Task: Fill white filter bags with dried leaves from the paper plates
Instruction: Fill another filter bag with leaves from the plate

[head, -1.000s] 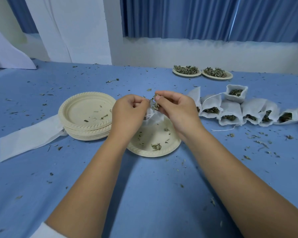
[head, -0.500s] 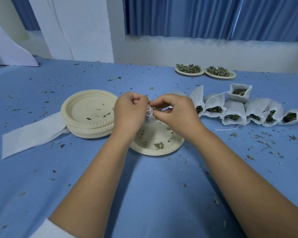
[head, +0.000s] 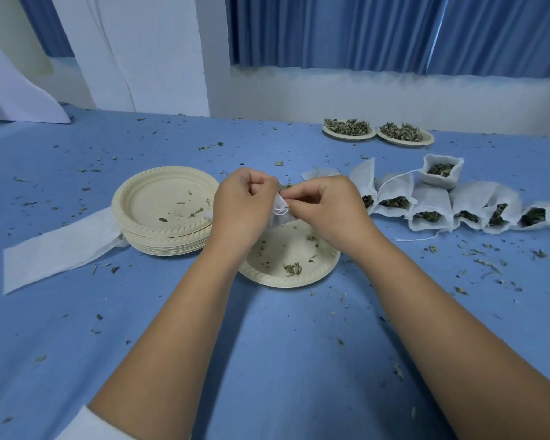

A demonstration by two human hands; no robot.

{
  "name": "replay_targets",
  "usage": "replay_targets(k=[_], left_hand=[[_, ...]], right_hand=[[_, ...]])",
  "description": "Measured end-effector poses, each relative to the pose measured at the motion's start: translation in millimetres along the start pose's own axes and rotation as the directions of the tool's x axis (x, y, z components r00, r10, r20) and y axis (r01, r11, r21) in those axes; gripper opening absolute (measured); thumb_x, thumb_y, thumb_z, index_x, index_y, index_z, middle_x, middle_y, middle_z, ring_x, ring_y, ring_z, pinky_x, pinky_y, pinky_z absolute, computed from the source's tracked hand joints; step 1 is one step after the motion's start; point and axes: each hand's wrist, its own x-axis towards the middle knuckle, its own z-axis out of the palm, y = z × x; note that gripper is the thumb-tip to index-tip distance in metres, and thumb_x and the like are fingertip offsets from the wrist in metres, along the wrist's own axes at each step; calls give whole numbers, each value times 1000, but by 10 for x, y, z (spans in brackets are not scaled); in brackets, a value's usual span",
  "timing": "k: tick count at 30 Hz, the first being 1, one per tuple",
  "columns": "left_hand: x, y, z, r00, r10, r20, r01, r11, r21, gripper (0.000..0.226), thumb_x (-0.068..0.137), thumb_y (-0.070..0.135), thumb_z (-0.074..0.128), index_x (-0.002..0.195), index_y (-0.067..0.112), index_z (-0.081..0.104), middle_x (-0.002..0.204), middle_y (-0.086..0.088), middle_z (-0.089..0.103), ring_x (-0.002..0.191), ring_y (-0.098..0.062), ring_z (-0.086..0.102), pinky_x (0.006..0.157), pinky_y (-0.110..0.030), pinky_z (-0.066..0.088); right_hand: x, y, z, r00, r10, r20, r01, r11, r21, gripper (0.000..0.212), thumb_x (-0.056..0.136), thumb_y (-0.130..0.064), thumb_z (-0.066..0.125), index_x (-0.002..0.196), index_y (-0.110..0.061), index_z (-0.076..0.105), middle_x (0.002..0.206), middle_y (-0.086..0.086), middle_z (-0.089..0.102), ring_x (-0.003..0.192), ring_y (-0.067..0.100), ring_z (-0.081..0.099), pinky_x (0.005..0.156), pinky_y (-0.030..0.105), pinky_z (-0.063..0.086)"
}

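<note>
Both hands meet above paper plate, left hand and right hand pinching filter bag between them

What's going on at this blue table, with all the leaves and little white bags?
A person is packing dried leaves into white filter bags. The left hand and right hand both pinch the top of one small bag above a nearly empty paper plate. A row of filled bags lies to the right, a stack of used plates stands to the left, and two heaped plates wait at the far side.
</note>
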Motion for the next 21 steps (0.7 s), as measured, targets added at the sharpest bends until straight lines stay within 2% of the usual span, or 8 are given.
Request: replay_targets(k=[4,7,10,14,16,19,21], left_hand=[[-3,-4,-4,1000,7,-1,-7,1000,-3,10,90,19,61,80,20,64,73,3,69,78,-16,68,80,-42,58],[16,-28,-3,1000,11,-23,-10,1000,3,9,91,20,60,82,20,65,62,11,65,70,-10,64,73,-36,56],[29,-45,1,1000,-6,-25,6,1000,-9,10,91,19,59,83,19,64,56,12,63,62,-7,61,72,-36,55],[37,-53,-1,999,-3,-37,3,1000,-5,11,92,21,59,82,22,64,66,6,64,62,-4,59,70,-29,53],[36,-53,-7,999,-4,-34,4,1000,-4,11,92,21,59,82,21,64,70,2,64,63,-5,59,71,-30,53],[26,-44,-6,1000,-9,-15,9,1000,-6,9,92,20,59,84,18,64,80,-14,68,70,-13,63,79,-41,57],[20,-37,-4,1000,-10,-13,10,1000,-1,9,92,20,59,86,17,65,85,-15,70,73,-17,65,81,-45,58]], right_hand=[[2,-7,-9,999,-31,-22,30,998,-57,11,80,-8,76,85,-17,78,88,-8,64,75,-1,55,69,9,40],[2,-30,-60,998,-54,-9,54,997,-53,16,77,-12,78,76,-27,72,79,-7,57,65,4,46,63,14,40],[-10,-50,-84,996,-87,-31,87,996,-10,23,74,-11,80,73,-23,60,68,-8,51,57,4,42,56,15,40],[13,-36,-86,995,-48,-92,52,998,33,22,79,-15,78,93,-23,64,80,-6,58,60,7,49,63,17,46],[22,-19,-96,998,-11,-65,14,999,50,25,81,-14,78,103,-20,67,86,-5,63,61,7,57,67,21,52],[19,-5,-86,998,34,-50,-31,997,65,16,84,-9,75,99,-12,72,79,-3,70,63,14,67,73,36,60],[18,-13,-91,997,50,-58,-45,995,89,12,83,-6,75,94,-12,73,78,-1,72,64,14,69,78,36,60]])
